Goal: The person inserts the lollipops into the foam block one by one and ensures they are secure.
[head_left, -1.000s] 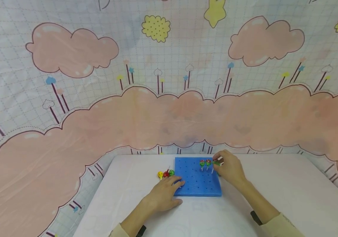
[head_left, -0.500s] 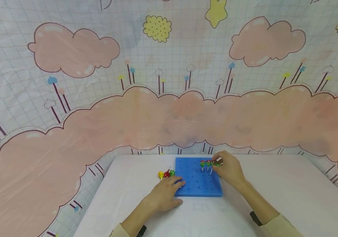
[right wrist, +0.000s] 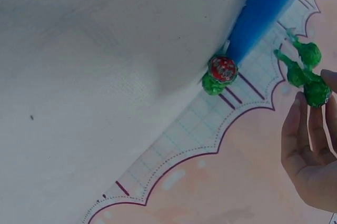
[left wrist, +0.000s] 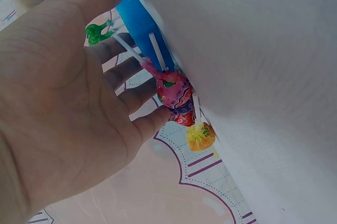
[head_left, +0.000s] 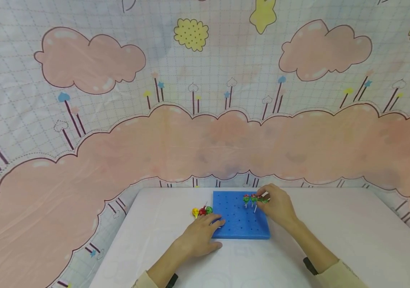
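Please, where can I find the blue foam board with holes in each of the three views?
Head view: the blue foam board lies low in the centre on the white table, between both hands.
Left wrist view: it is a narrow blue strip at top centre-left, seen edge-on.
Right wrist view: it is a blue strip at the top right.
Shared landmark: the pink cloud-pattern cloth.

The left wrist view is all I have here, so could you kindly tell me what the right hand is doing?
Observer: The right hand pinches a green-wrapped lollipop over the blue foam board, at its far right corner.
Operator: Thank you; are any lollipops standing in the board?
Observer: Yes, two stand upright in the far row, just left of the held one.
Operator: And where does my left hand sit overall?
Observer: The left hand rests on the board's near left corner.
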Demonstrator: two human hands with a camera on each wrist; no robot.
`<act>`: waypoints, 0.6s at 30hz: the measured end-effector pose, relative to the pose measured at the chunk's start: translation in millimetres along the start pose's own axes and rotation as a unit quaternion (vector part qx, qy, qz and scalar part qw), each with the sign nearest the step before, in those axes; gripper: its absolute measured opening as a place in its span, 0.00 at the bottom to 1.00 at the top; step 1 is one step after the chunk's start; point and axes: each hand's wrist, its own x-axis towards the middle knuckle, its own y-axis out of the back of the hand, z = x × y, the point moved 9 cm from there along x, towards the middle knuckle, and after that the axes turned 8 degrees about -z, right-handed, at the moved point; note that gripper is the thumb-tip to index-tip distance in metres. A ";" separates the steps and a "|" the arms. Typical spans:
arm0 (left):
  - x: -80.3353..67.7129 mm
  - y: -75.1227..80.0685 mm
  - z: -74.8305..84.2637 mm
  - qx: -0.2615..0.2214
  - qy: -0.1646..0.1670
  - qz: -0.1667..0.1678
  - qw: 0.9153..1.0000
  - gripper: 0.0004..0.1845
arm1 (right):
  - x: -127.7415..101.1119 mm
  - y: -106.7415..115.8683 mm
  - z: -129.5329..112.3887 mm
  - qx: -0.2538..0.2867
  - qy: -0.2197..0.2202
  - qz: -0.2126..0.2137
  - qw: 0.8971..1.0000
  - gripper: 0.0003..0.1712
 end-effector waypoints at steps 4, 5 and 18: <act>-0.2 -0.5 -0.2 0.000 0.002 -0.002 1.000 0.37 | 0.1 -2.1 -0.1 0.003 -0.005 -0.005 1.000 0.10; -0.1 -0.5 -0.3 0.000 0.003 -0.002 1.000 0.37 | 0.1 -2.8 -0.1 0.003 -0.006 -0.007 1.000 0.10; 0.0 -0.8 -0.7 -0.004 0.001 -0.003 1.000 0.37 | 1.4 -7.2 2.8 -0.002 -0.009 -0.014 1.000 0.10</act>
